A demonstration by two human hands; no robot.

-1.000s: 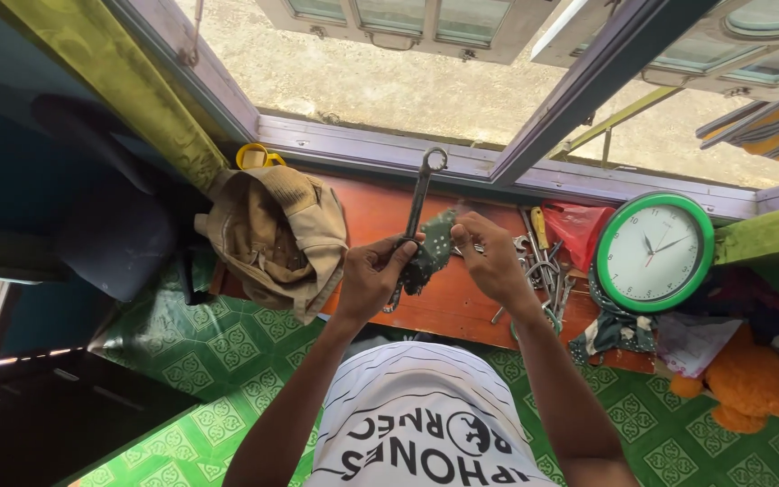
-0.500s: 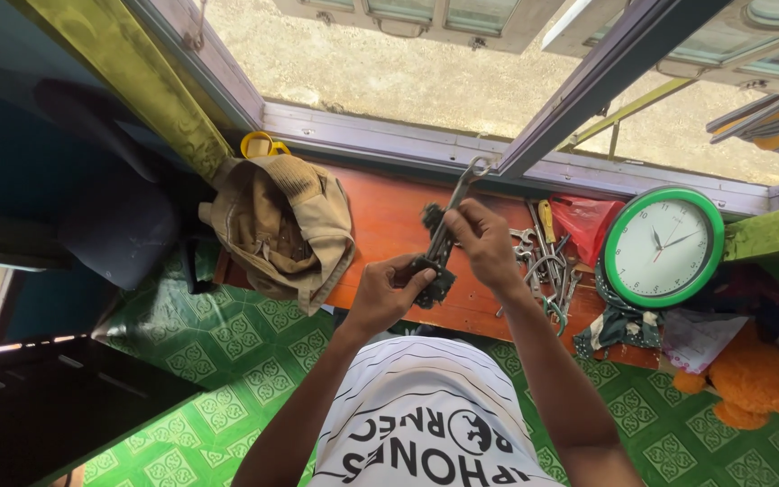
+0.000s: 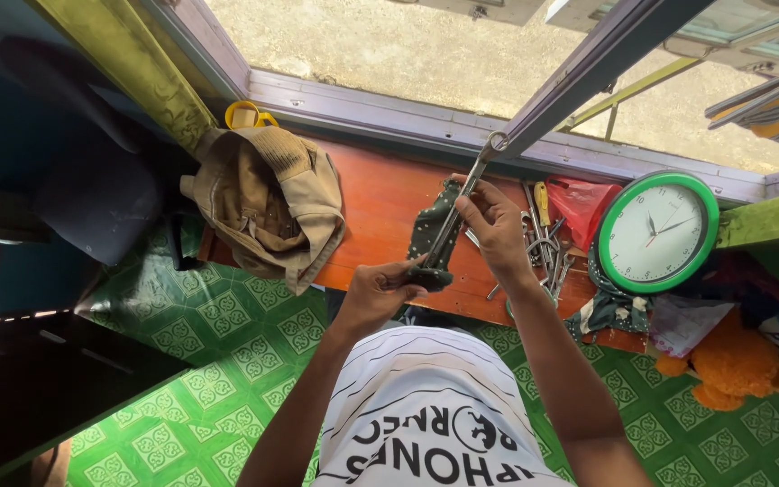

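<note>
Head camera, looking straight down over the person's striped white shirt (image 3: pixel 426 406) at a red-orange wooden table (image 3: pixel 380 207) set under an open window.

The left hand (image 3: pixel 376 289) is closed around the lower end of a long, slim, grey metal spanner (image 3: pixel 462 203), where a dark green dotted cloth (image 3: pixel 430 239) is bunched about the shaft. The right hand (image 3: pixel 493 225) sits higher up; its fingers (image 3: pixel 472 209) pinch the bare steel shaft near the middle. Both hands are closed on the tool, none of the fingers spread. The spanner is held in the air above the table, tilted so its ring end points up and away towards the purple window sill (image 3: pixel 389 108).

The spanner looks stiff and fairly heavy for its thickness, and bare steel can be slippery; the cloth-wrapped lower end and the mid-shaft seem the surest places to hold. The cloth is soft and limp.

To the left on the table lies a crumpled tan fabric bag (image 3: pixel 268 203), with a yellow ring-shaped object (image 3: pixel 245 114) behind it. To the right lie loose metal hand tools (image 3: pixel 543 248), a red plastic bag (image 3: pixel 579 203), and a round green-rimmed wall clock with a white face (image 3: pixel 658 233). An orange plush toy (image 3: pixel 732 361) sits at far right, above the green patterned tile floor (image 3: pixel 191 361).
</note>
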